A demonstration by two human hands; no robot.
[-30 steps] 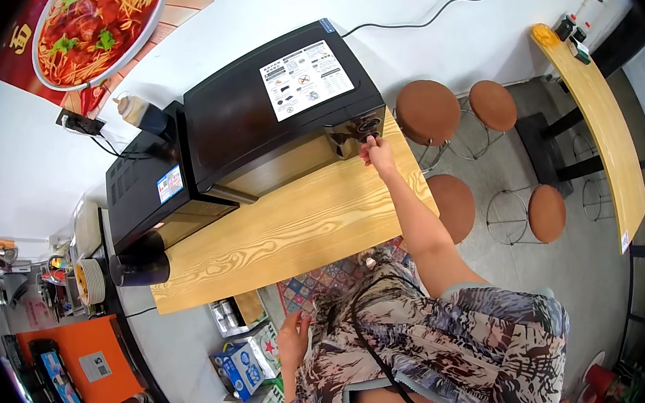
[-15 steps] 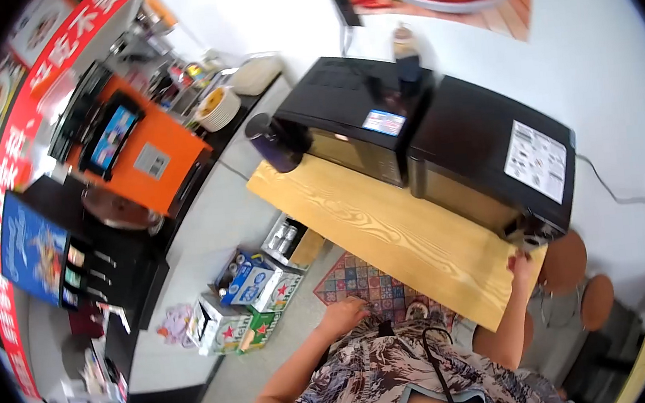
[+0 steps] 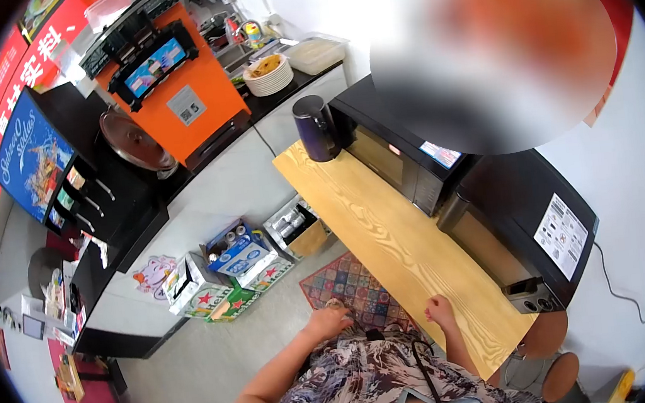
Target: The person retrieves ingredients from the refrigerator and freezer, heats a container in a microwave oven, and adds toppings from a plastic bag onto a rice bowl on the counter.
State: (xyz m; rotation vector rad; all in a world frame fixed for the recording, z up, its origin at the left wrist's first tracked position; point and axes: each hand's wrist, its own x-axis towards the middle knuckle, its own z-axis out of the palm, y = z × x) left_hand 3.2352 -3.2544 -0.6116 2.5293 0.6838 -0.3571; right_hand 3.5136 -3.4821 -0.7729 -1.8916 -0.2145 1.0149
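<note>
My right hand [image 3: 440, 310] is at the front edge of the wooden tabletop [image 3: 397, 249], its fingers curled loosely with nothing visible in them. Nearest to it stands a black oven [image 3: 493, 239] with knobs at its lower corner, apart from the hand. My left hand [image 3: 330, 323] hangs beside my waist above the patterned mat [image 3: 358, 287]; its fingers are loosely extended and hold nothing I can see. Further along the tabletop are a black microwave [image 3: 388, 160] and a dark purple kettle [image 3: 317, 128]. A blurred patch hides part of the microwave's top.
Drink cartons [image 3: 238, 252] stand on the floor by the counter [image 3: 214, 200]. On that counter are an orange machine [image 3: 193, 109], stacked bowls [image 3: 269, 78] and a blue drink dispenser [image 3: 35, 163]. Round brown stools [image 3: 561, 377] stand beside the tabletop's near end.
My right hand has moved off the oven's knob corner, back along the table's front edge toward my body. The view has swung right; my left hand stays near my waist.
</note>
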